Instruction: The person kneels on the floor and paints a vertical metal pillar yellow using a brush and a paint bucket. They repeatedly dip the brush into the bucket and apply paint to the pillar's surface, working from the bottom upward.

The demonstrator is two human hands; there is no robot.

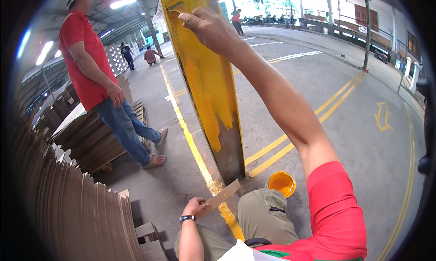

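My right hand (210, 30) is raised high and closed around a paintbrush (176, 7), mostly hidden by my fingers, against the upper part of a steel column (206, 93). Yellow paint covers much of that column; its lower end is bare grey metal, with a ragged paint edge above. Low at the left, my left hand (195, 206) grips a flat strip of cardboard (222, 196), held slanting across the yellow floor line near the column's foot. An open bucket (281, 184) with orange-yellow paint inside stands on the floor by my knee.
A tall stack of cardboard sheets (86, 215) rises close at my left. Beyond it, a person in a red shirt (86, 56) stands beside a pallet stack (97, 138). Double yellow lines (290, 145) cross the floor at right. More people are farther back.
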